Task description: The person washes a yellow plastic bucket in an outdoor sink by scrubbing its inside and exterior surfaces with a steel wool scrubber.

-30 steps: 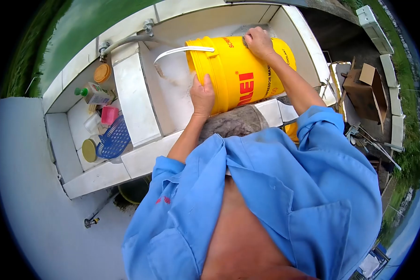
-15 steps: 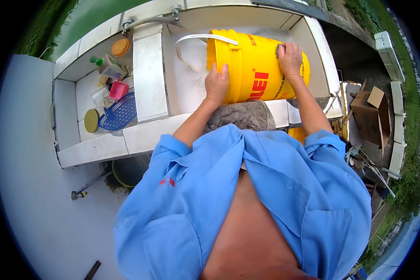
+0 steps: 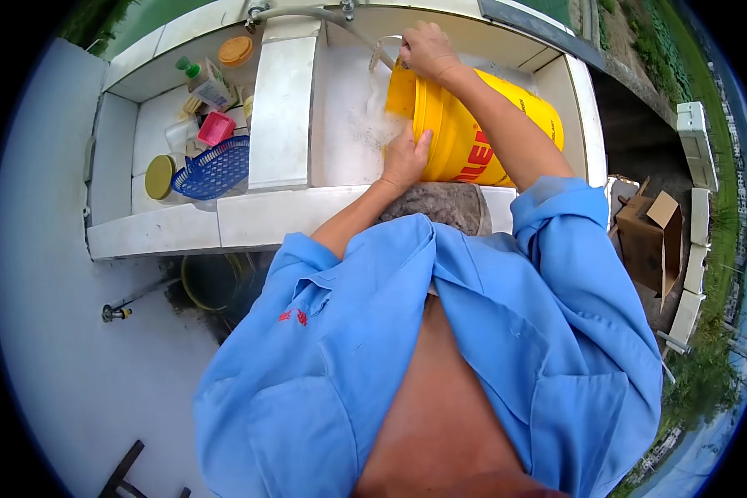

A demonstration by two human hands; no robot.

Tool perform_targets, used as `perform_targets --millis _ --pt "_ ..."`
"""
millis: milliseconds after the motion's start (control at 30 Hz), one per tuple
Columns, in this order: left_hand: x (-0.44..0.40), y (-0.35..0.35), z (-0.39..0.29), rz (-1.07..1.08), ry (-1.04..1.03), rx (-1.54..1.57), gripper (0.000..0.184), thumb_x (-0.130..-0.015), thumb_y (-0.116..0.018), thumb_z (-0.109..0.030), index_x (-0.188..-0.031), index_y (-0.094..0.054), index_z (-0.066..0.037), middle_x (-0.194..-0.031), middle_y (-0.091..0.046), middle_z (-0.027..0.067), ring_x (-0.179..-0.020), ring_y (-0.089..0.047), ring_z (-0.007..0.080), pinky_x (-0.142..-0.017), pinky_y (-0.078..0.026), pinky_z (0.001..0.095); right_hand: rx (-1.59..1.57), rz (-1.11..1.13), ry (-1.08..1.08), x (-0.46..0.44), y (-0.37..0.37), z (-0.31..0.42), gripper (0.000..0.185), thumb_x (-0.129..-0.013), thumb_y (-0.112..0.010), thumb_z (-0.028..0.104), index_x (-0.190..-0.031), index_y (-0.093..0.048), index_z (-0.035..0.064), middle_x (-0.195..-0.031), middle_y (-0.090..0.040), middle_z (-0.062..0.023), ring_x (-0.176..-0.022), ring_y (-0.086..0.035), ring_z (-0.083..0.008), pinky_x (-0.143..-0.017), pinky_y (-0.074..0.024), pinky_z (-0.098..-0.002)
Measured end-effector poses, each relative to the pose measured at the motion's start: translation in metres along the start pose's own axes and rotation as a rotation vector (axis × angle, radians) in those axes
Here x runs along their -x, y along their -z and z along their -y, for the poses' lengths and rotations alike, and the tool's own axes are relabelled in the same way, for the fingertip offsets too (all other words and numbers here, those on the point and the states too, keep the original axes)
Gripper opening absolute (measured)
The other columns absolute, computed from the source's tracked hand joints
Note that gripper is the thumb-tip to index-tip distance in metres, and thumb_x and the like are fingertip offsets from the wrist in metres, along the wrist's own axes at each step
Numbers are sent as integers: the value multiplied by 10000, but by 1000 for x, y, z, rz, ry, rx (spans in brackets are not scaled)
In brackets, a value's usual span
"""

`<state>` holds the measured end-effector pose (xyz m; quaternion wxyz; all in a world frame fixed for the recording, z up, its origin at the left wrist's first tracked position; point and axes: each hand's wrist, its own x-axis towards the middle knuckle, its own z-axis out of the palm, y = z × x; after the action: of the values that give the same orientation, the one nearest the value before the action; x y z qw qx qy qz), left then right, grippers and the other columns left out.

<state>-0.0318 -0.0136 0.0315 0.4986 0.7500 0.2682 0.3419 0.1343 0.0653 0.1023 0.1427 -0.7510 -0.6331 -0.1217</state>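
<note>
1. Wall tap (image 3: 116,313) is sticking out at far left, below bench level. Dark round tub (image 3: 212,280) is sitting under the bench (image 3: 153,232).
2. Left compartment: gold-lidded jar (image 3: 159,177) is lying tipped beside the blue basket (image 3: 216,168). Clear cup (image 3: 181,135) and pink container (image 3: 216,129) are sitting behind the basket. Green-capped bottle (image 3: 211,87) is leaning; orange-lidded jar (image 3: 236,51) is standing near it.
3. White tile divider (image 3: 282,108) is separating that compartment from the basin (image 3: 573,75). Gray hose (image 3: 307,12) is running along the far side and dropping into the basin.
4. White suds (image 3: 344,124) are covering the basin floor left of the bucket.
5. Left hand (image 3: 406,155) is gripping the near side of the bucket rim, thumb apart from the fingers.
6. Right hand (image 3: 430,51) is curling over the far side of the rim, fingers bent together at the mouth. Fingertips partly hidden; can't tell if they're pinching anything.
7. Yellow bucket (image 3: 465,141) is lying on its side in the basin, mouth facing left, base right. White handle (image 3: 382,41) is arching out beyond the mouth at the far side.
8. Gray cloth (image 3: 444,203) is draping over the bench's front edge, just below the bucket.
9. Cardboard box (image 3: 651,236) is sitting outside at right, one flap up.
</note>
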Motion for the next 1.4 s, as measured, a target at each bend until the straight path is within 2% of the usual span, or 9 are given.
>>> perform_targets --millis 33,367,433,533,867,967,1033,1133,1400 --pt "1 0 0 6 8 -47 245 -860 -492 -248 -942 -491 -17 -750 -583 248 -704 -552 435 -604 -434 487 70 191 -69 -6 2 3 84 -711 -561 135 -745 -592 65 -831 -553 -130 -814 -523 -297 -718 -444 -392" --pt "4 -1 -10 32 61 -68 232 -856 -501 -217 -980 -497 -21 -772 -585 248 -723 -549 440 -612 -441 483 38 364 269 40 49 29 116 -674 -592 144 -713 -608 35 -809 -566 -128 -785 -540 -295 -730 -458 -365" --pt "1 -2 -10 47 81 -92 229 -854 -503 -216 -972 -500 -20 -771 -585 249 -717 -549 441 -611 -440 485 -5 77 129 17 19 4 108 -670 -589 135 -710 -605 36 -797 -563 -131 -778 -539 -296 -725 -459 -366" --pt "0 -1 -7 42 86 -109 227 -852 -502 -220 -957 -506 -19 -768 -585 249 -705 -548 443 -609 -437 489 33 61 -139 -1 6 -2 123 -669 -580 156 -709 -624 48 -823 -573 -136 -832 -540 -313 -696 -455 -378" --pt "-5 -6 -3 -8 9 -75 236 -852 -500 -242 -972 -490 -39 -728 -572 252 -649 -525 460 -565 -407 528 -212 -59 224 86 39 36 104 -666 -602 142 -711 -570 54 -770 -508 -101 -730 -513 -272 -678 -443 -361" --pt "1 -6 -4 20 8 -78 236 -858 -489 -242 -974 -492 -37 -754 -579 249 -680 -537 450 -598 -413 525 -87 -115 192 46 22 7 112 -694 -597 157 -727 -578 52 -791 -523 -107 -774 -517 -278 -702 -438 -377" --pt "5 -5 -5 25 25 -59 243 -854 -494 -247 -970 -495 -34 -774 -584 247 -716 -547 441 -633 -421 517 -21 -93 -260 16 6 -6 117 -734 -579 169 -747 -588 53 -821 -533 -124 -823 -514 -300 -731 -429 -393" --pt "1 -1 -8 18 58 -86 242 -852 -495 -247 -968 -496 -34 -775 -584 250 -712 -547 444 -624 -423 516 12 -98 -354 12 -4 6 138 -768 -561 186 -774 -588 51 -851 -537 -145 -835 -508 -325 -741 -421 -406" --pt "3 -2 -11 40 61 -89 287 -863 -485 -241 -1034 -488 -11 -771 -576 275 -726 -544 457 -621 -435 501 -181 -165 149 97 37 32 149 -731 -592 173 -720 -507 50 -784 -507 -124 -770 -493 -305 -707 -413 -402"
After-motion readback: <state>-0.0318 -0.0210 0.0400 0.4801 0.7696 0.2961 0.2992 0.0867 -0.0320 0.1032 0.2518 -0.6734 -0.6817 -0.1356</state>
